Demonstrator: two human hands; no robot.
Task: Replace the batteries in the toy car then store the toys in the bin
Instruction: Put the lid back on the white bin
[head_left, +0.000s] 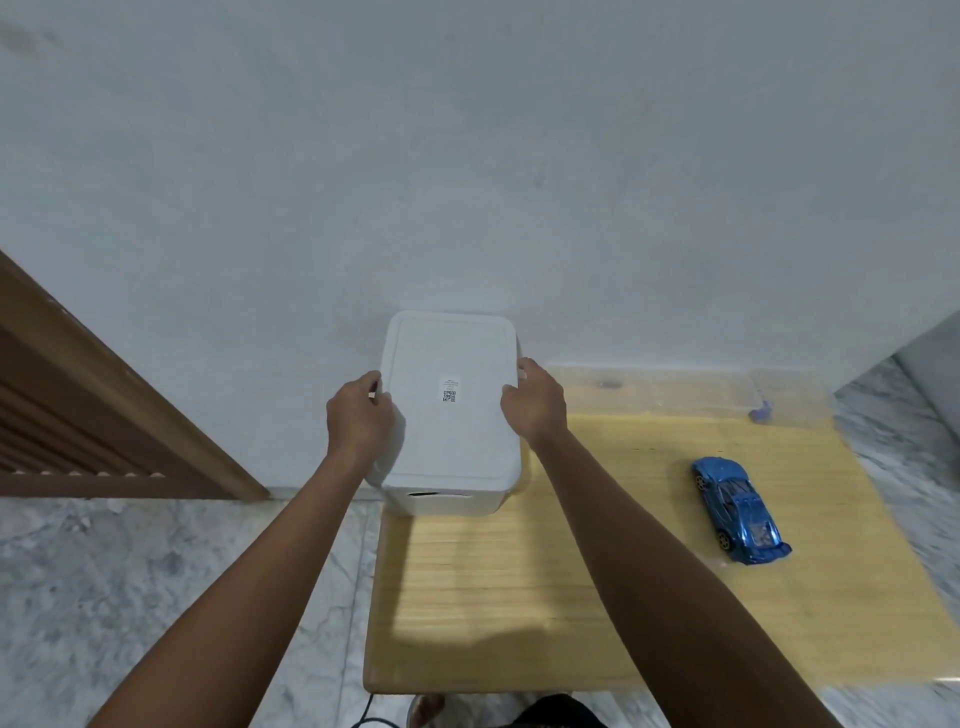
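A white bin (451, 457) with a flat white lid bearing a small QR label stands at the far left corner of a low wooden table (571, 597), close to the wall. My left hand (358, 415) grips the lid's left edge and my right hand (535, 402) grips its right edge. A shiny blue toy car (737, 509) rests on its wheels on the table's right side, well apart from both hands. No batteries are visible.
A clear plastic box (701, 395) with a small blue piece at its right end lies along the wall at the table's back. A wooden slatted door (78, 415) stands at left. Marble floor surrounds the table.
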